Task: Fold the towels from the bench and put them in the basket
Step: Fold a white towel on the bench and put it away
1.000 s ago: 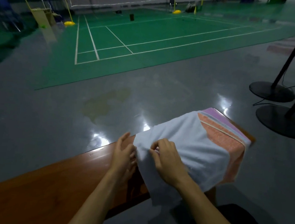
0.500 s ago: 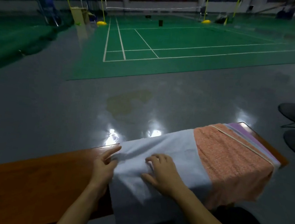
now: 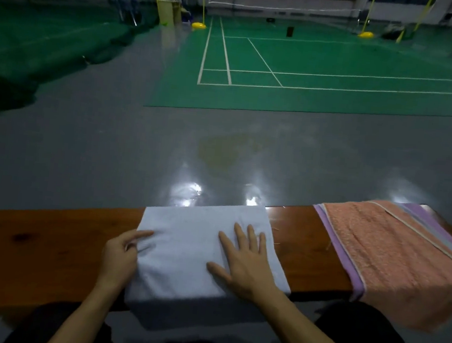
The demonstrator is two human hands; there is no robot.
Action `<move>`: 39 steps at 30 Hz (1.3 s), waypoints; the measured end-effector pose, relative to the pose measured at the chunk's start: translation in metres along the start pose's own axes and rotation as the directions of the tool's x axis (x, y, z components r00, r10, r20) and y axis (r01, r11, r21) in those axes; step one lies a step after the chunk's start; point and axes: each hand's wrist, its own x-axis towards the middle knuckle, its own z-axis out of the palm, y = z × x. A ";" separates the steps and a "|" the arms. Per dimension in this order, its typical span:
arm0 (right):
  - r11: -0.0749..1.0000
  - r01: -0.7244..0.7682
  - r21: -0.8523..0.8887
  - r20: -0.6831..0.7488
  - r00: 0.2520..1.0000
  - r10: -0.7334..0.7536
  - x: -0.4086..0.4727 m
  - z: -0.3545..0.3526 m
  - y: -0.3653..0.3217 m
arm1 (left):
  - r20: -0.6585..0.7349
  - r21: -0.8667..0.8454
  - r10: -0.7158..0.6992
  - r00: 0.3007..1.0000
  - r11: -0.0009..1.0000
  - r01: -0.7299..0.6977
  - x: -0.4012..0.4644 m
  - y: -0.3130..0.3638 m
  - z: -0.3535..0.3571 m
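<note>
Head view, near edge first: my two forearms come up from the bottom of frame onto a pale blue towel (image 3: 198,253) spread across the wooden bench (image 3: 49,246), its near edge hanging over the front of the bench. My right hand (image 3: 244,266) lies flat on the towel's right half, fingers straight and spread, palm down, holding nothing. My left hand (image 3: 120,258) sits at the towel's left edge, index finger stretched out onto the cloth, the other fingers curled at the edge; I cannot tell if they pinch the fabric. Right of that, past a bare strip of bench, a pink towel (image 3: 383,264) drapes over the bench on top of a purple towel (image 3: 335,252) whose edge shows along its left side. Beyond the bench, glossy grey floor (image 3: 139,150) with light glare, then a green badminton court (image 3: 310,69) with white lines, yellow post bases and a net (image 3: 283,8) at the far end.
</note>
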 end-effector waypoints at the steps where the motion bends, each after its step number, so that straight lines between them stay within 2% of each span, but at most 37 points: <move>1: 1.000 -0.007 -0.002 0.007 1.000 0.007 0.002 -0.001 -0.003 | -0.036 0.047 -0.009 0.999 0.999 0.010 0.001 -0.003 0.000; 4: 1.000 -0.003 0.003 0.059 0.998 0.002 0.007 -0.014 -0.007 | -0.116 0.231 0.027 0.993 0.973 0.001 -0.004 0.001 0.006; 6: 1.000 -0.017 0.015 0.032 0.999 0.016 0.011 -0.023 -0.007 | -0.131 0.414 0.170 0.977 0.904 -0.102 -0.009 0.002 0.011; 8: 1.000 -0.020 -0.021 -0.017 1.000 0.019 0.017 -0.023 -0.007 | -0.006 0.515 0.272 0.962 0.826 -0.230 -0.011 0.001 0.020; 11: 0.999 -0.010 -0.039 -0.003 1.000 0.010 0.021 -0.006 -0.015 | 0.328 0.659 0.136 0.935 0.676 -0.330 -0.016 0.001 0.039; 13: 0.999 -0.017 -0.034 -0.004 1.000 0.017 0.022 0.003 -0.019 | 0.394 0.706 0.068 0.917 0.616 -0.349 -0.014 -0.003 0.043; 16: 0.999 -0.029 -0.014 -0.036 0.999 0.029 0.021 0.004 -0.009 | 0.398 0.702 0.088 0.913 0.611 -0.366 -0.005 -0.008 0.036; 19: 0.997 -0.076 -0.004 -0.051 0.996 0.076 0.014 -0.001 0.010 | 0.364 0.652 0.141 0.921 0.667 -0.360 0.000 -0.013 0.030; 23: 0.983 -0.179 0.050 -0.092 0.979 0.183 -0.006 -0.012 0.029 | 0.213 0.644 0.209 0.954 0.704 -0.298 -0.004 -0.014 0.026; 26: 0.969 -0.243 0.046 -0.225 0.942 0.247 -0.022 -0.026 0.039 | 0.128 0.698 0.164 0.978 0.686 -0.206 -0.013 -0.003 0.017; 28: 0.954 -0.286 0.085 -0.273 0.915 0.298 -0.030 -0.029 0.046 | 0.107 0.670 0.125 0.986 0.724 -0.164 -0.015 0.000 0.014; 31: 0.904 -0.333 0.270 -0.241 0.885 0.398 -0.036 -0.033 0.054 | 0.124 0.521 -0.087 0.989 0.854 0.010 -0.009 0.016 0.014; 33: 0.893 -0.338 0.299 -0.212 0.888 0.407 -0.038 -0.039 0.056 | 0.161 0.464 -0.198 0.967 0.880 0.103 -0.005 0.026 0.014; 37: 0.879 -0.344 0.332 -0.149 0.901 0.408 -0.038 -0.044 0.055 | 0.165 0.287 -0.109 0.980 0.956 0.058 -0.009 0.020 0.008; 39: 0.837 -0.330 0.436 -0.130 0.897 0.422 -0.035 -0.047 0.054 | 0.180 0.165 -0.107 0.978 0.983 0.077 -0.009 0.014 0.005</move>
